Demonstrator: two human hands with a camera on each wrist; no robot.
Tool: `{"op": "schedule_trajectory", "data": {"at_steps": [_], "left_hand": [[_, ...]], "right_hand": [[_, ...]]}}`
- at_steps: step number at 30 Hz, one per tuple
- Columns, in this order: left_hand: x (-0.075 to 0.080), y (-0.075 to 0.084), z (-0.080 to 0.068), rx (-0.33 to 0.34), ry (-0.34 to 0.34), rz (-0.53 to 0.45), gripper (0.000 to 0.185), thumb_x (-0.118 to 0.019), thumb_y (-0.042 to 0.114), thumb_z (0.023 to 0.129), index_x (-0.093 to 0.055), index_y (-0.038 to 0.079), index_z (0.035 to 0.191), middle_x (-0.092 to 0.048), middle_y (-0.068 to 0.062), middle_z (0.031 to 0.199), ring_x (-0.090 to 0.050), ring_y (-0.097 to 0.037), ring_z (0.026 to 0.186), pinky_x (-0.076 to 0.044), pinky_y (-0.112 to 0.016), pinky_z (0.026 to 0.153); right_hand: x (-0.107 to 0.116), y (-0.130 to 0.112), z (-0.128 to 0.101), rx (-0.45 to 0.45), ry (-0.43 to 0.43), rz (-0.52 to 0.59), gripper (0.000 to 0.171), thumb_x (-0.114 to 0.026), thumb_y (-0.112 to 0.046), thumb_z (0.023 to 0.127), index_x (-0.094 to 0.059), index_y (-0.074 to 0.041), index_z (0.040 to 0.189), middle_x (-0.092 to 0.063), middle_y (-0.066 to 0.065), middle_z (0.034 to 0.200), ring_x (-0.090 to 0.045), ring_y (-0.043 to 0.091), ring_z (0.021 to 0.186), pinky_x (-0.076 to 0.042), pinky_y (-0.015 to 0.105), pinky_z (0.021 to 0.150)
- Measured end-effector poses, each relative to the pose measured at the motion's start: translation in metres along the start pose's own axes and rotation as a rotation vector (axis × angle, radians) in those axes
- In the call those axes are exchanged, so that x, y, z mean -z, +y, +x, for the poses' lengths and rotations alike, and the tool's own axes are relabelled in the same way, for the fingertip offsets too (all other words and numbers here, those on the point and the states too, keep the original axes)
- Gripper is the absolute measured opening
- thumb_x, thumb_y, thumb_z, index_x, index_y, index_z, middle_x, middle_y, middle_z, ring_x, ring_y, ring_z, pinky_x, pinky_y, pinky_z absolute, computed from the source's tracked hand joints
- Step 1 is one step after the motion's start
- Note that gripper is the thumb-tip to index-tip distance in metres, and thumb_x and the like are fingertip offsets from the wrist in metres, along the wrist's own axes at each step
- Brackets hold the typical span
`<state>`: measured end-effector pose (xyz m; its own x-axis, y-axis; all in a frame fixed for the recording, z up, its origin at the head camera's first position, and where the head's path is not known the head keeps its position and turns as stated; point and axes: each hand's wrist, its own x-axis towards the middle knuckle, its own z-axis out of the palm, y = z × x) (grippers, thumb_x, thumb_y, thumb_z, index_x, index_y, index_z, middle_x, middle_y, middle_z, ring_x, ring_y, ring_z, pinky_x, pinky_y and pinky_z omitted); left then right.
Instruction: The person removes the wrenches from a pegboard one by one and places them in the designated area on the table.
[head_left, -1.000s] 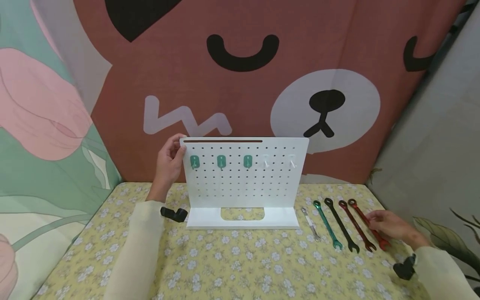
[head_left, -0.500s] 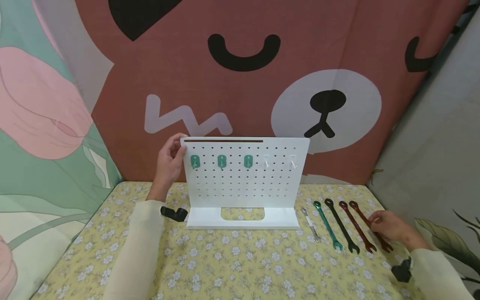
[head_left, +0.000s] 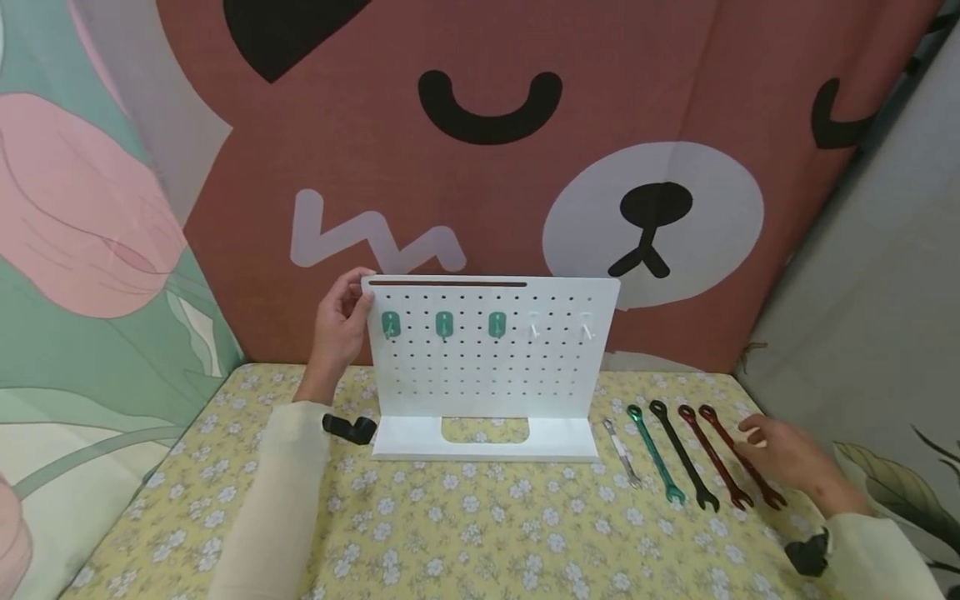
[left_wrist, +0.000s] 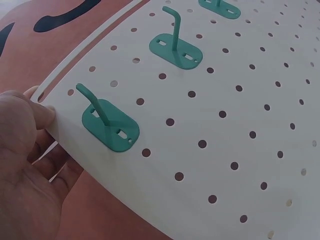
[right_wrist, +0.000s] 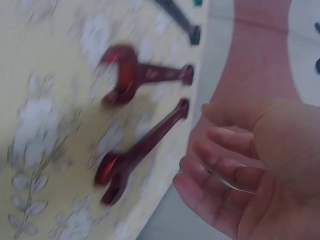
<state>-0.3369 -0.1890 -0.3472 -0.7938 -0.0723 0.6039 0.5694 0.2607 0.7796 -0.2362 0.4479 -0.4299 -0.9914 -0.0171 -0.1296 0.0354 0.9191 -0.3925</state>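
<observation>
A white pegboard [head_left: 487, 367] stands upright on the flowered tablecloth [head_left: 465, 533], carrying three green hooks [head_left: 444, 324] and two white hooks [head_left: 586, 325]. My left hand [head_left: 341, 321] pinches its top left corner, thumb [left_wrist: 30, 117] on the front and fingers behind, beside the first green hook [left_wrist: 107, 122]. Several wrenches lie in a row to the right: silver [head_left: 622, 450], green [head_left: 655, 450], black [head_left: 682, 454] and two red ones [head_left: 712, 457]. My right hand [head_left: 780, 450] hovers just right of the outermost red wrench [right_wrist: 140, 150], fingers loosely curled and holding nothing.
A bear-print cloth [head_left: 487, 167] hangs right behind the pegboard. The table's right edge runs close to the wrenches. A black wrist mount [head_left: 348, 427] sits on the left sleeve, another [head_left: 808, 554] on the right.
My right hand has drawn back a little to the right, off the outermost red wrench it was resting over. The left hand keeps its hold on the pegboard corner.
</observation>
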Motion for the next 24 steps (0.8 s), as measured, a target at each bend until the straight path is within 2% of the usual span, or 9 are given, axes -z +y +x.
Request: {"op": "schedule_trajectory", "data": {"at_steps": [5, 9, 14, 17, 20, 24], "left_hand": [[0.001, 0.001, 0.001, -0.004, 0.007, -0.007, 0.034, -0.057, 0.015, 0.107, -0.058, 0.008, 0.14, -0.059, -0.018, 0.11, -0.057, -0.029, 0.088, -0.048, -0.026, 0.073], [0.001, 0.002, 0.0, -0.002, 0.005, 0.0, 0.035, -0.056, 0.013, 0.107, -0.057, 0.008, 0.142, -0.058, -0.02, 0.111, -0.056, -0.031, 0.089, -0.048, -0.027, 0.073], [0.002, 0.004, -0.004, 0.007, -0.004, 0.064, 0.038, -0.057, 0.018, 0.107, -0.058, 0.015, 0.145, -0.061, -0.016, 0.112, -0.061, -0.028, 0.091, -0.049, -0.023, 0.074], [0.004, 0.007, -0.009, 0.004, -0.035, 0.131, 0.044, -0.058, 0.02, 0.107, -0.054, 0.024, 0.152, -0.064, -0.014, 0.122, -0.066, -0.028, 0.104, -0.054, -0.03, 0.085], [0.007, 0.009, -0.015, 0.0, -0.091, 0.204, 0.056, -0.058, 0.02, 0.107, -0.042, 0.035, 0.158, -0.062, -0.013, 0.136, -0.064, -0.03, 0.119, -0.053, -0.044, 0.096], [0.012, 0.011, -0.024, -0.008, -0.202, 0.344, 0.075, -0.06, 0.018, 0.106, -0.018, 0.041, 0.164, -0.053, -0.014, 0.15, -0.06, -0.034, 0.126, -0.051, -0.054, 0.096]], "right_hand": [[0.001, -0.029, -0.004, 0.131, 0.083, -0.017, 0.049, -0.063, -0.029, 0.104, -0.056, 0.01, 0.133, -0.063, 0.03, 0.116, -0.066, 0.041, 0.094, -0.053, 0.051, 0.068], [-0.004, -0.059, -0.013, 0.257, 0.126, 0.04, 0.048, -0.062, -0.029, 0.105, -0.056, 0.006, 0.138, -0.062, 0.026, 0.124, -0.066, 0.037, 0.099, -0.054, 0.049, 0.071], [-0.012, -0.096, -0.025, 0.384, 0.184, 0.085, 0.044, -0.063, -0.026, 0.105, -0.055, 0.002, 0.14, -0.059, 0.024, 0.13, -0.062, 0.039, 0.107, -0.052, 0.053, 0.078], [-0.017, -0.113, -0.03, 0.418, 0.193, 0.085, 0.044, -0.063, -0.026, 0.105, -0.055, -0.002, 0.141, -0.058, 0.021, 0.133, -0.061, 0.04, 0.11, -0.053, 0.052, 0.08], [-0.021, -0.128, -0.034, 0.441, 0.182, 0.08, 0.044, -0.063, -0.028, 0.105, -0.055, -0.005, 0.142, -0.057, 0.017, 0.136, -0.061, 0.037, 0.112, -0.054, 0.047, 0.08], [-0.029, -0.144, -0.035, 0.489, 0.179, 0.076, 0.044, -0.065, -0.029, 0.104, -0.056, -0.008, 0.141, -0.058, 0.014, 0.136, -0.061, 0.034, 0.112, -0.054, 0.047, 0.08]]}}
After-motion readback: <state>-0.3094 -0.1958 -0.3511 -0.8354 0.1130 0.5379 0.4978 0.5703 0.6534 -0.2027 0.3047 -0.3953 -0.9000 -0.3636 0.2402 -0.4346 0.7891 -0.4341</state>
